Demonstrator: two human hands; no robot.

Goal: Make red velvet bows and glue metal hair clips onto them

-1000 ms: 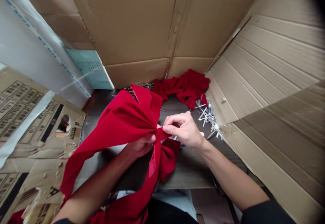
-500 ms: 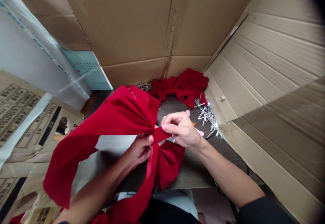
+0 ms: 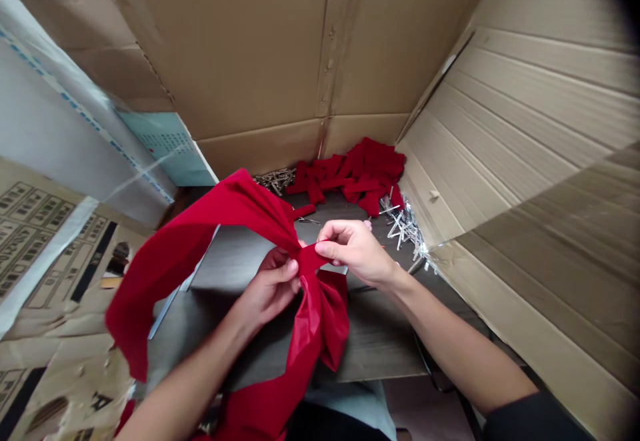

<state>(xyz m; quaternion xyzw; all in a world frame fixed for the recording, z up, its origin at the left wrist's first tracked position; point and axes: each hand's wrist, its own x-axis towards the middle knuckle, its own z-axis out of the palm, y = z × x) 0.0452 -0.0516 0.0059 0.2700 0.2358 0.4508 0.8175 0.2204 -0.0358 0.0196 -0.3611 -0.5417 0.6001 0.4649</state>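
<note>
A big red fabric bow (image 3: pixel 210 228) hangs above the dark table (image 3: pixel 380 341). My left hand (image 3: pixel 270 284) is closed around the gathered middle of the bow from below. My right hand (image 3: pixel 353 248) pinches a short red strip at that same knot, thumb and fingers pressed together. One wide loop spreads to the left and a tail drops down toward my lap.
A pile of red fabric pieces (image 3: pixel 360 174) lies at the back of the table. Beside it are silvery wire ties (image 3: pixel 407 228) and a heap of dark metal bits (image 3: pixel 273 179). Cardboard walls (image 3: pixel 525 128) close in behind and right; printed cartons (image 3: pixel 45 228) stand left.
The bow's left loop has swung down and narrowed. Both hands stay at the knot, shifted slightly up and left as the view tilted.
</note>
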